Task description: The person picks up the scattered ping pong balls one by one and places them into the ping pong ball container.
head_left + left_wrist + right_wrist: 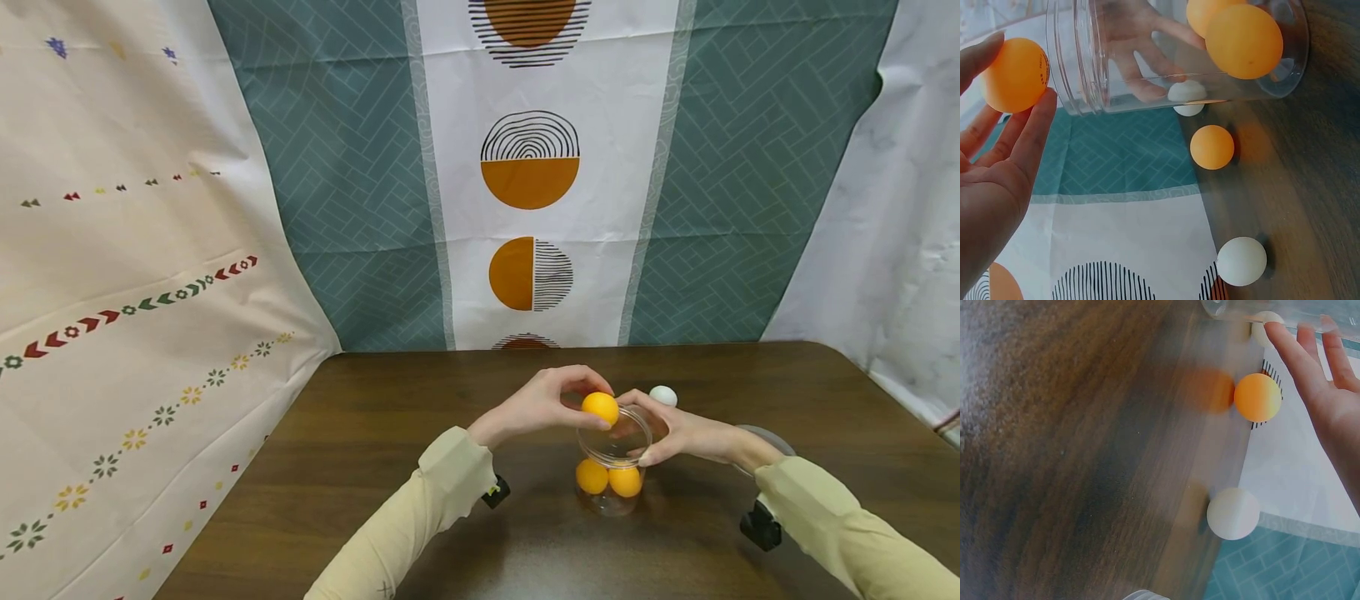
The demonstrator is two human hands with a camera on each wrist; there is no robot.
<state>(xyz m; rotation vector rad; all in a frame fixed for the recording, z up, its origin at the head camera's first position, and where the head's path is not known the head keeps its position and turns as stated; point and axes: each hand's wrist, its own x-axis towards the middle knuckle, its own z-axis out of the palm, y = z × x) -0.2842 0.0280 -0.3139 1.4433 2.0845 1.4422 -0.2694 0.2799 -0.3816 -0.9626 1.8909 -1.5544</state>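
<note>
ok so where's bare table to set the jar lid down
Bare wood lies left of the clear jar, out to the table edge, and in front of it. It is crowded behind the jar: a white ball and both hands.

Small print on the orange ball [1015,75] is unreadable.
</note>
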